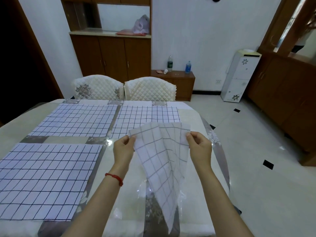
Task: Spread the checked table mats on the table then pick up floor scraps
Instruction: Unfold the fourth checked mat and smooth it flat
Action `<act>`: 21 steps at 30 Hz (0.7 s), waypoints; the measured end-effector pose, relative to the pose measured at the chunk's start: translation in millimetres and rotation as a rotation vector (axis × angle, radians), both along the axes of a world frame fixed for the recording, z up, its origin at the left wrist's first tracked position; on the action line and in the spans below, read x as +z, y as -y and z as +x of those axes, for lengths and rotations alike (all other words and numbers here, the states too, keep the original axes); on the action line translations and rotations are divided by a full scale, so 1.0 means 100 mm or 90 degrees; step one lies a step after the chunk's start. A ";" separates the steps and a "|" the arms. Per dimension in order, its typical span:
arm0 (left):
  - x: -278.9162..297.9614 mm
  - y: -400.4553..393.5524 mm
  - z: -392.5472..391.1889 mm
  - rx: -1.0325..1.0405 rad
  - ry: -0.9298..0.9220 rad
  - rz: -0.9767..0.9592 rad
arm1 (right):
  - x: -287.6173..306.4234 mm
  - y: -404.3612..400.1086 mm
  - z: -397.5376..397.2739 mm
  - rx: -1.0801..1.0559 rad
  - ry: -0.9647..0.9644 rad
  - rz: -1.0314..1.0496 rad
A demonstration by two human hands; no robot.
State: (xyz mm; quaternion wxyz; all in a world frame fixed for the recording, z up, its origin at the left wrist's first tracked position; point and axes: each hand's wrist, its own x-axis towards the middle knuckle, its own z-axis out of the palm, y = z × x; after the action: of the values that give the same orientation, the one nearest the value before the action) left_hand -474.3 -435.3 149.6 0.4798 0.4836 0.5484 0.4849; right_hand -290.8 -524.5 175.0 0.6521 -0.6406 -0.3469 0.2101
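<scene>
Nearest the camera, the left hand (123,147) and the right hand (199,147) each pinch an upper corner of a fourth checked mat (160,161), which hangs folded and limp between them above the near right part of the table (191,117); its lower end droops toward the clear plastic cover near the table edge. This one is not yet laid, and the bare stretch under it looks like its place. To the left, the near-left mat (46,180) lies flat and open on the table. Beyond it, the far-left mat (77,119) and the far-right mat (147,117) lie spread side by side in front of two quilted chair backs (124,88). So three mats seem done and one is in hand, and spreading appears close to finished. The floor scraps remain entirely to do; on the tiled floor (256,159) at right I cannot pick out any scraps with confidence.
</scene>
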 end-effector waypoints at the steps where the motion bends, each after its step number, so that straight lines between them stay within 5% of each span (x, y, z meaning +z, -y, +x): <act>1: -0.03 -0.07 -0.08 0.021 -0.006 0.000 | 0.02 0.00 0.05 -0.021 0.006 0.002; 10: 0.15 -0.15 -0.33 0.150 -0.126 0.053 | 0.23 0.04 0.18 -0.083 0.032 0.028; 12: 0.22 -0.04 -0.16 0.084 -0.166 0.119 | 0.23 0.02 0.11 -0.064 0.030 0.024; 17: 0.38 0.46 0.38 -0.313 -0.135 0.114 | 0.18 -0.06 -0.12 0.003 -0.012 0.006; 21: 0.37 0.54 0.59 -0.368 -0.168 0.126 | 0.13 -0.06 -0.17 0.003 -0.026 -0.009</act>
State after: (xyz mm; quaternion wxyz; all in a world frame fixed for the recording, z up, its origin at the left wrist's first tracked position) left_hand -415.5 -489.5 187.0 0.4732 0.7217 0.3965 0.3129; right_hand -307.3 -518.0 187.6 0.6539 -0.6402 -0.3335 0.2267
